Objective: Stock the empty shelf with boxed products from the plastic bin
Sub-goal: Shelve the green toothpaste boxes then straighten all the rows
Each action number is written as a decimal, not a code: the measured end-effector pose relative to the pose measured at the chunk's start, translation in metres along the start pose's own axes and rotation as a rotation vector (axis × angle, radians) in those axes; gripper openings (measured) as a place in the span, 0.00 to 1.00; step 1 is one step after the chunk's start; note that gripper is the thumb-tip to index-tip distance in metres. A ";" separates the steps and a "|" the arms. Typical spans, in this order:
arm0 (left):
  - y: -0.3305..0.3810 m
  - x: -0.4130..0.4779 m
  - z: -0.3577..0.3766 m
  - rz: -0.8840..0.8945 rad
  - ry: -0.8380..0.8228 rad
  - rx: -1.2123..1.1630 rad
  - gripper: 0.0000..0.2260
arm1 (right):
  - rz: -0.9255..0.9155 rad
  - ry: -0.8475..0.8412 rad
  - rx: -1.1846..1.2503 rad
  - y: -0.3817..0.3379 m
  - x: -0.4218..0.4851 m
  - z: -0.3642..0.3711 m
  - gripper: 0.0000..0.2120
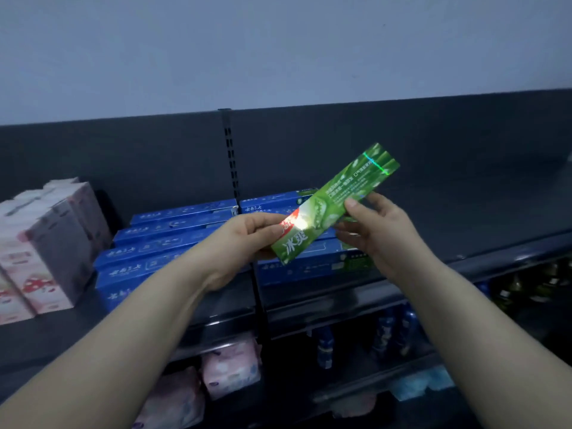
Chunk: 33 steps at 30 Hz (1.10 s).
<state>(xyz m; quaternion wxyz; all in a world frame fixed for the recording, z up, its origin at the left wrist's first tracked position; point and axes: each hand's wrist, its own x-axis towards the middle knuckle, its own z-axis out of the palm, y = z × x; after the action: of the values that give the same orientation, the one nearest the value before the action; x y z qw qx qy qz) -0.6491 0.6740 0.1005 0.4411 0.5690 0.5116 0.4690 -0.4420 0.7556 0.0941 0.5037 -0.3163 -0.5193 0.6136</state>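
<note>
A long green boxed product (335, 201) is held tilted in the air above the top shelf (495, 224), its far end raised to the right. My left hand (244, 239) grips its near lower end. My right hand (374, 230) pinches its middle from the right, thumb on top. Beneath it, several blue boxes (167, 243) lie in rows on the shelf, with more blue boxes (306, 267) right of the upright post. The plastic bin is out of view.
Pink and white packs (46, 243) stand at the shelf's left end. A slotted upright post (229, 156) divides the dark back panel. The shelf part to the right is bare. Lower shelves hold pink packs (230, 366), blue bottles (390, 335) and dark bottles (532, 286).
</note>
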 end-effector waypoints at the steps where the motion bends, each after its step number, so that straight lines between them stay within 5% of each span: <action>1: 0.003 0.008 0.003 0.012 -0.017 0.016 0.13 | 0.017 -0.021 -0.021 0.000 0.000 0.000 0.12; 3: 0.009 0.024 0.005 0.020 -0.016 0.067 0.12 | 0.027 -0.010 -0.004 -0.002 0.004 -0.001 0.06; 11: 0.012 0.090 0.023 0.021 -0.015 0.233 0.14 | -0.077 0.101 0.124 -0.010 0.038 -0.040 0.16; 15: 0.022 0.125 0.044 0.057 0.029 0.349 0.05 | -0.033 0.095 0.107 -0.019 0.065 -0.075 0.14; 17: 0.025 0.143 0.055 0.086 0.129 0.465 0.05 | -0.057 0.212 0.016 -0.018 0.083 -0.104 0.28; 20: 0.029 0.166 0.074 0.103 0.212 0.647 0.12 | -0.266 0.431 -0.573 -0.022 0.101 -0.153 0.47; 23: 0.037 0.185 0.098 0.122 0.190 0.845 0.14 | -0.573 0.291 -1.268 -0.034 0.118 -0.181 0.37; 25: 0.039 0.196 0.114 0.114 0.180 0.897 0.13 | -0.576 0.033 -1.496 -0.041 0.135 -0.184 0.30; 28: 0.031 0.211 0.129 0.083 0.200 0.875 0.14 | -0.410 -0.270 -1.489 -0.042 0.165 -0.191 0.24; 33: 0.024 0.214 0.121 -0.031 0.360 0.925 0.27 | -0.328 -0.377 -1.419 -0.028 0.219 -0.208 0.21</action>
<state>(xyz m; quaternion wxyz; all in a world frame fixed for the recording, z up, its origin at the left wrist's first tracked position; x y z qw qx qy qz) -0.5179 0.8829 0.1209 0.0541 0.6072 0.7427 0.2771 -0.3083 1.0275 0.0963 0.1666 -0.3733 -0.9079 0.0927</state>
